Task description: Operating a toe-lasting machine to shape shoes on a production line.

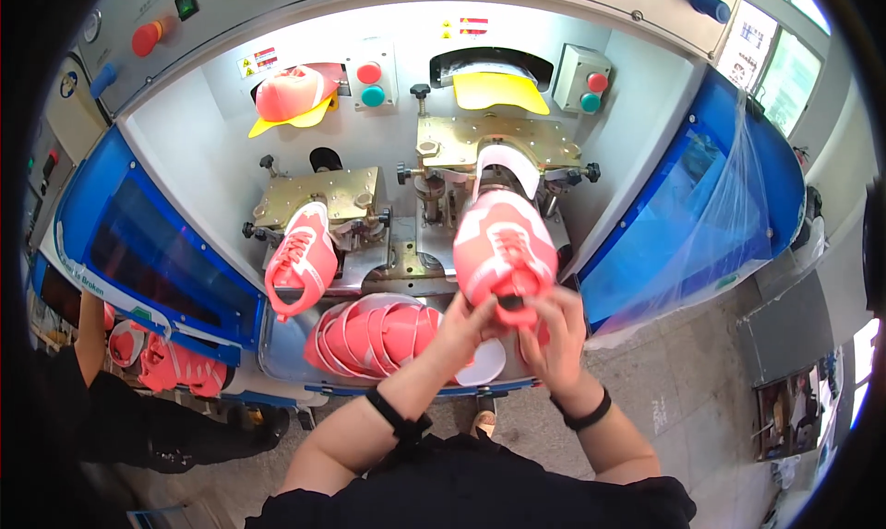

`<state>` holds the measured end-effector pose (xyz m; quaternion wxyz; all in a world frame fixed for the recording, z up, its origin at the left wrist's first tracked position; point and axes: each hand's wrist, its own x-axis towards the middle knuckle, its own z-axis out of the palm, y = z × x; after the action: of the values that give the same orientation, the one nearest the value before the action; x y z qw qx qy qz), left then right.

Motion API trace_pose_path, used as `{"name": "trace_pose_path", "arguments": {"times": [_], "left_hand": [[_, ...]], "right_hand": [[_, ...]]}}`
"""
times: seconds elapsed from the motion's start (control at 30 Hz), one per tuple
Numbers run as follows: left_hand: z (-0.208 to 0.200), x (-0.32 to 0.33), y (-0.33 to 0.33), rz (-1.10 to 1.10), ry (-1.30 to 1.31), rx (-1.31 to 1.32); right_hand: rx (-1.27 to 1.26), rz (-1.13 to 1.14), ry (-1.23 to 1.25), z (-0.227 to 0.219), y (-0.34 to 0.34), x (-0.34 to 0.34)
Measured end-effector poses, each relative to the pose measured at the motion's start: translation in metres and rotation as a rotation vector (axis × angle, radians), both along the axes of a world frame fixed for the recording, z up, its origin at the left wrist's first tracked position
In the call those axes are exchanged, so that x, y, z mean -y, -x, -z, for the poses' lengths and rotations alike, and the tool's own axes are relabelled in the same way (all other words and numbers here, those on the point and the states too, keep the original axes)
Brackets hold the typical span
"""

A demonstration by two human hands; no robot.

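Hands meet at the heel of a pink shoe upper [503, 248] mounted on the right station of the grey machine [406, 169]: the left hand [468, 324] and right hand [554, 331] both pinch its rear edge. Left of that upper, a second pink upper [301, 260] sits on the other station. Below it, just beside the left hand, a stack of pink pieces [374, 335] lies on the metal surface [277, 344]. Blue guards [138, 243] flank the machine; another person's arm [89, 331] shows at far left.
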<state>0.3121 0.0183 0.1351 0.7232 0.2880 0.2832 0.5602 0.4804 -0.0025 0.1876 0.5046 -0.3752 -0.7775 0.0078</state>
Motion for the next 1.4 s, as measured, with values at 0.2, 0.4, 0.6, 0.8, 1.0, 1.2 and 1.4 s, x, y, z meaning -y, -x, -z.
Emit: {"name": "trace_pose_path", "arguments": {"times": [0.2, 0.4, 0.6, 0.8, 1.0, 1.2, 1.4], "left_hand": [[0.020, -0.025, -0.016, 0.101, 0.130, -0.193], [0.016, -0.027, -0.037, -0.070, 0.170, -0.026], [0.027, -0.024, -0.036, -0.232, 0.048, -0.066], [0.034, -0.033, -0.030, -0.083, 0.139, -0.145], [0.028, -0.035, -0.045, -0.133, 0.142, -0.100], [0.030, -0.043, -0.044, -0.143, 0.120, -0.099], [0.027, -0.041, -0.044, -0.142, 0.168, -0.110]], "right_hand": [[0.182, -0.058, 0.106, 0.001, -0.002, -0.102], [0.361, -0.027, 0.411, 0.000, 0.012, -0.122], [0.229, -0.063, 0.398, 0.001, 0.017, -0.106], [0.283, 0.138, 0.354, 0.017, 0.022, -0.116], [0.274, 0.009, 0.366, 0.021, 0.016, -0.135], [0.250, -0.004, 0.344, 0.021, 0.017, -0.145], [0.270, -0.009, 0.316, 0.017, 0.017, -0.140]]}}
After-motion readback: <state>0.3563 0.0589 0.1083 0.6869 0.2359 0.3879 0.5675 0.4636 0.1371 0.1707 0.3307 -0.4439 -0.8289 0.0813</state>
